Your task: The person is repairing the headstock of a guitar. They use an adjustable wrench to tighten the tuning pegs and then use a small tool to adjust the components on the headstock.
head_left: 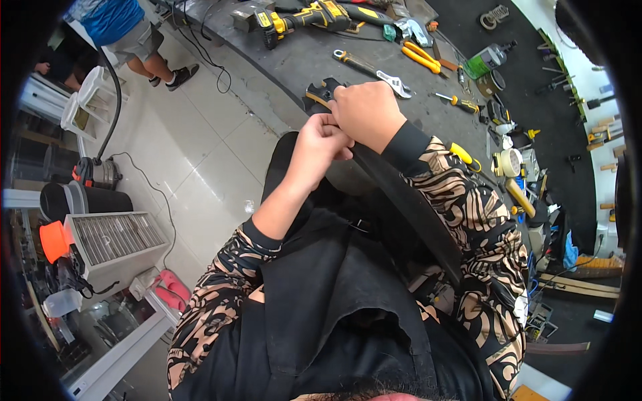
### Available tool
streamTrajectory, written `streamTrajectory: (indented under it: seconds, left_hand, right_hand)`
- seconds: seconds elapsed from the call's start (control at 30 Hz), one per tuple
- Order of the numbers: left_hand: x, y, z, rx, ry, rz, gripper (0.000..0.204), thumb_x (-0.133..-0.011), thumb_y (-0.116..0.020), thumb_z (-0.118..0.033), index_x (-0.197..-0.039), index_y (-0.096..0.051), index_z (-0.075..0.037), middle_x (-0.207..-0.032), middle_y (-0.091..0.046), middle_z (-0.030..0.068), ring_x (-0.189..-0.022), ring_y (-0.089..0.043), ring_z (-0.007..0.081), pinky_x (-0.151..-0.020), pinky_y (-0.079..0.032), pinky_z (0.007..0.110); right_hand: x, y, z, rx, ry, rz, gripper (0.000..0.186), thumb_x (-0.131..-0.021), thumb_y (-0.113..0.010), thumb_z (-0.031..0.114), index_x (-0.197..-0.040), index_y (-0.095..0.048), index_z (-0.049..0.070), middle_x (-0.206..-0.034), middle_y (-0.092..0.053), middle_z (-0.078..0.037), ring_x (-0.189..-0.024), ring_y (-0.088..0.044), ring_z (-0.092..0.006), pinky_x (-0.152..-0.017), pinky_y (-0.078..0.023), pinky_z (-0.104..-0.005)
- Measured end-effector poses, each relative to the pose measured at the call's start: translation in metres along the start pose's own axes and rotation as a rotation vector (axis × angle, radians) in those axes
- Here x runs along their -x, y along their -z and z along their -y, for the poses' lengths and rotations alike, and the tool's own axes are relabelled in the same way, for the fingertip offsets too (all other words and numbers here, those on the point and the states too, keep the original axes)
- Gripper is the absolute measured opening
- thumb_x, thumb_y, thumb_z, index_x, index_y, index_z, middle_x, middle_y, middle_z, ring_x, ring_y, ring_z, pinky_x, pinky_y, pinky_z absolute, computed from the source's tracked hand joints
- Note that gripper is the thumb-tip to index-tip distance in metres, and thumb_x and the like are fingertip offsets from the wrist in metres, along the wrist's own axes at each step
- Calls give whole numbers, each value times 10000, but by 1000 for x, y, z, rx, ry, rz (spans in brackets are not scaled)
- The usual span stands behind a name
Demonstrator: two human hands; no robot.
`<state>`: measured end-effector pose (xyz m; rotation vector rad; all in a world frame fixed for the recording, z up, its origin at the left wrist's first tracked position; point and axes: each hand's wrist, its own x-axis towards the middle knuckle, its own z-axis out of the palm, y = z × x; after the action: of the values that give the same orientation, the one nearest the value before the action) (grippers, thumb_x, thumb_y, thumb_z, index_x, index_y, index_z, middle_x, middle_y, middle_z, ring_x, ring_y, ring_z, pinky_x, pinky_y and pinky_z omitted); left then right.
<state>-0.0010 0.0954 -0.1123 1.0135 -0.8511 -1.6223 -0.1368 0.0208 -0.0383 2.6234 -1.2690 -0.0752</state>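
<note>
My two hands meet in front of me at the table's edge, their fingers pinched together. My left hand [319,148] is closed, its fingertips pressed against those of my right hand [369,112], which is also closed and turned palm down. What they pinch is hidden between the fingers. Just beyond my right hand's knuckles a dark notched piece with a tan edge [319,95] lies on the worktable. A long black band [409,204] runs from beneath my right hand toward the lower right; I cannot tell whether it is a strap or the table's edge.
An adjustable wrench [393,83], yellow-handled pliers [422,59], a screwdriver [457,102] and a yellow-black power tool [304,21] lie on the grey worktable [428,120]. A green-labelled bottle [487,60] stands beyond. At left are a drawer cabinet [119,239], white stools [99,90] and another person [130,40].
</note>
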Motion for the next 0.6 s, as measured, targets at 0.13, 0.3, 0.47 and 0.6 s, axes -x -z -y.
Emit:
streamTrajectory:
  seconds: [0.13, 0.3, 0.47, 0.6]
  left_hand:
    - [4, -2, 7, -54, -83, -40, 446, -959, -845, -67, -1275, -556, 58, -950, -717, 76, -748, -714, 130, -697, -578, 273]
    - [9, -3, 4, -140, -127, -133, 494, -955, -871, -108, -1279, -536, 56, -872, -704, 70, -701, -705, 138, -641, -555, 289]
    - [7, 4, 9, -602, -285, -233, 555, -869, -937, -230, -1207, -564, 3, -784, -684, 124, -689, -715, 289, -664, -537, 418]
    - [9, 12, 16, -718, -365, -301, 409, -940, -857, -229, -1157, -611, 15, -748, -690, 126, -691, -723, 291, -656, -539, 424]
  right_hand:
    - [-12, 0, -7, 22, 93, 44, 308, -1033, -638, 294, -875, -773, 66, -786, -778, -118, -738, -791, -312, -644, -606, -441]
    - [-19, -4, -14, -28, 211, -6, 299, -1018, -632, 256, -837, -771, 62, -765, -770, -133, -720, -785, -342, -644, -613, -456]
    - [-19, 12, -8, 10, 159, 65, 358, -1034, -615, 266, -793, -776, 57, -759, -768, -164, -714, -778, -366, -661, -619, -479]
    - [-22, 20, -2, -3, 136, 84, 415, -1056, -594, 298, -786, -766, 33, -773, -754, -202, -737, -771, -401, -680, -617, -503]
